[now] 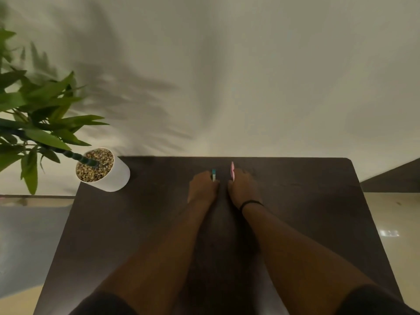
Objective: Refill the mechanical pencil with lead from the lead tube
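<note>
Left hand [203, 187] clenches teal lead tube [213, 174] | right hand [244, 187] clenches pink pencil [232, 170], seemingly pointing away

The single head-worn camera looked forward and steeply down along both forearms onto a dark table [295, 212], wide-angled, so the edges bowed. The far wall [250, 76] filled the upper half, and a potted plant [102, 169] sat at the left.
</note>
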